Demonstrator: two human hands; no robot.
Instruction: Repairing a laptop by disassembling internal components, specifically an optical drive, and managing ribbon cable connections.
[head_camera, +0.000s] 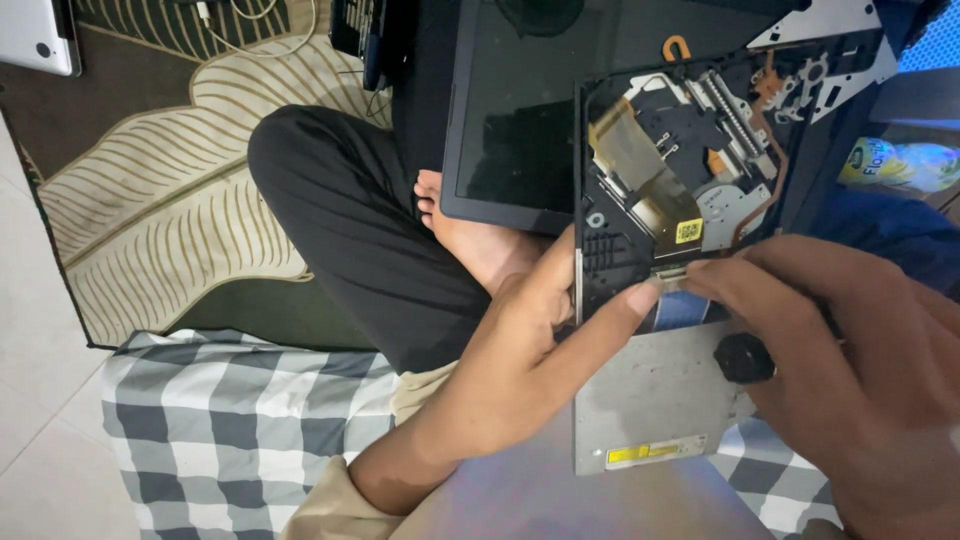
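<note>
Opened optical disc drive (660, 400) held up over the lap, near centre-right. Left hand (530, 350) grips its left edge, index finger stretched onto the ribbon connector (668, 275). Right hand (850, 350) pinches closed at the same connector. Dark laptop (510, 110) lies beyond; checked cloth (220, 420) near left.

Black trousers (350, 220) cover the legs at centre-left — one bare foot (470, 235) — and a beige sleeve (335, 500) shows bottom centre; both hands bare.
</note>
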